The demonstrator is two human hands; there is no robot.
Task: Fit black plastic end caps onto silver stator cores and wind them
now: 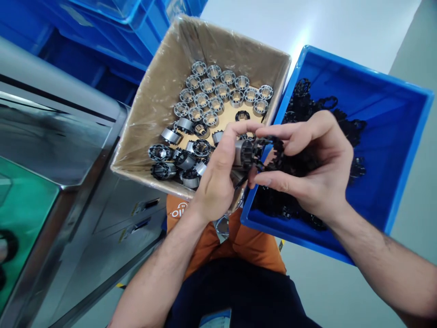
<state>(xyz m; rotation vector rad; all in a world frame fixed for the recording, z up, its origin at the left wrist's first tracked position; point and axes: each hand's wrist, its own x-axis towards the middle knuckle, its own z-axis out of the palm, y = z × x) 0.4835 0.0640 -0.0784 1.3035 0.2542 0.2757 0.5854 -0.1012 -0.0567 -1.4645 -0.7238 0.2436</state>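
Note:
In the head view my left hand [220,175] is closed round a metal motor core [241,152], a silver ring with dark slotted ends, above the near right corner of the box. My right hand [317,159] pinches a black toothed plastic ring [273,152] between thumb and fingers. That ring is held against or very close to the core's right end; whether they touch I cannot tell. Below my left hand, cores with black end rings [184,160] lie jumbled in the box. Farther back, bare metal cores [208,85] stand in rows.
The cardboard box [150,86] is lined with clear plastic. To its right sits a blue bin [382,136] with many black rings [327,102]. Blue crates [112,41] stand at the upper left. A metal machine [88,86] and green surface [23,218] are on the left.

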